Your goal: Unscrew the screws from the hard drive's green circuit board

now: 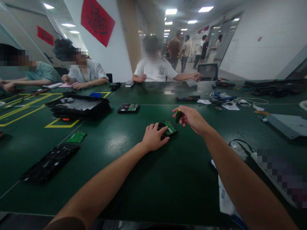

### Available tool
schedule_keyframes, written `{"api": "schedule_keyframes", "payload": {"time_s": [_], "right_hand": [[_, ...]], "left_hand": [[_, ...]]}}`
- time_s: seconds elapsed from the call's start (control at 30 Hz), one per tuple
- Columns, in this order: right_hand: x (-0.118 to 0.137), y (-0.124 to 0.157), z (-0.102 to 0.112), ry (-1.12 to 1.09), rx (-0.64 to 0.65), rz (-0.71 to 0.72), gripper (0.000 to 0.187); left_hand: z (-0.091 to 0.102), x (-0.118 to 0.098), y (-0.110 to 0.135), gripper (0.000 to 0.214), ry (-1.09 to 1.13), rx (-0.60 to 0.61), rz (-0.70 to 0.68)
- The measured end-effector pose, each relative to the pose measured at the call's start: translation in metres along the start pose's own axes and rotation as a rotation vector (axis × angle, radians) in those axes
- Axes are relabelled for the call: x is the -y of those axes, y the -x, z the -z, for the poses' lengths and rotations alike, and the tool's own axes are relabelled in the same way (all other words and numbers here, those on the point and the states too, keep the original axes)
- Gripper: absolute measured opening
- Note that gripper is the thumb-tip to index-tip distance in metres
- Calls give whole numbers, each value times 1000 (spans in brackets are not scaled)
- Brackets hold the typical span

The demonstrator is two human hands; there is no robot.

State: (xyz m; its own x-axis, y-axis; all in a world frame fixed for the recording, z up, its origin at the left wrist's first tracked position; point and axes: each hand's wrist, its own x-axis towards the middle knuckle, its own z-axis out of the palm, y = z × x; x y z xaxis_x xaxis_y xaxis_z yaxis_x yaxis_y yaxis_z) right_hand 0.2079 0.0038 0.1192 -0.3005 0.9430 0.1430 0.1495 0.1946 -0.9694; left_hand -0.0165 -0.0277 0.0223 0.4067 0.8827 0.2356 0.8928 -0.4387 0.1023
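Centrally, the left hand [153,138] presses down on a circuit board [169,128]; the right hand [192,118] grips a screwdriver [177,115] over it, on a green table [124,143] in a lit workshop.

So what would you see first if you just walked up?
In the middle of the dark green table, the left hand holds down a small black device with a green circuit board, and the right hand holds a screwdriver at it. High on the far wall hangs a big red banner.
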Motion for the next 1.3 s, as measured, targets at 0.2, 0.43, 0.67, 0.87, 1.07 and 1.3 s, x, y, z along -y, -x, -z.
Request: {"api": "schedule_keyframes", "payload": {"time_s": [0.2, 0.43, 0.67, 0.87, 1.07, 1.3], "right_hand": [[4, 2, 2, 33, 0, 11, 31], [4, 2, 0, 73, -91, 13, 21], [6, 3, -1, 46, -4, 6, 35], [5, 4, 1, 27, 41, 42, 36], [3, 4, -3, 221, -125, 80, 36], [2, 4, -5, 466, -167, 202, 35]], "left_hand": [[-1, 1, 0, 64, -4, -7, 3], [0, 0, 0, 64, 6, 17, 10], [3, -1, 2, 63, 6, 4, 5], [1, 0, 1, 63, 9, 3, 8], [0, 0, 1, 64, -7, -3, 3], [1, 0, 1, 64, 1, -2, 3]]}}
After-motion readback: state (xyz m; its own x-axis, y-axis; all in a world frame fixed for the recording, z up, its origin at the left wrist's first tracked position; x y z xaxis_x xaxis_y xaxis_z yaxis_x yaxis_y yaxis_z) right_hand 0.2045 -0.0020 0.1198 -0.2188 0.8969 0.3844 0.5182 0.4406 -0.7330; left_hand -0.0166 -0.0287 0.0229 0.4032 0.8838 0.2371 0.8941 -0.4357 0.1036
